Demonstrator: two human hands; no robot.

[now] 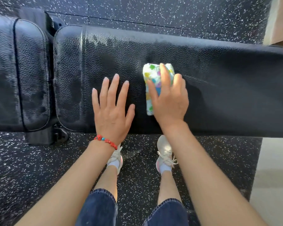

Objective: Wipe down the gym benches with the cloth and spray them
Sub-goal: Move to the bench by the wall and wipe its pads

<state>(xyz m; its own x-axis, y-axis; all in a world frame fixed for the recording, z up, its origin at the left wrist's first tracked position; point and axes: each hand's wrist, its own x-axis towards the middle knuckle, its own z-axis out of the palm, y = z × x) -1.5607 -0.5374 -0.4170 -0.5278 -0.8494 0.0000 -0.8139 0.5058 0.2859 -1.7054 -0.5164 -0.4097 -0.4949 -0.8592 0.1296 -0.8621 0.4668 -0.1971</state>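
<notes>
A black padded gym bench [219, 88] runs across the view from left to right, with a separate seat pad [20, 75] at its left end. Wet streaks show on the long pad near the seam. A folded white cloth with coloured spots [151, 75] lies on the long pad. My right hand [168, 98] presses flat on top of it, fingers curled over its right edge. My left hand [112, 108] rests flat on the pad just left of the cloth, fingers spread, holding nothing. No spray bottle is in view.
The floor is black speckled rubber [39, 168]. My two feet in pale trainers [164, 154] stand close to the bench's near edge. A pale floor strip [274, 176] lies at the right, and a tan box-like surface [279, 20] sits at the top right corner.
</notes>
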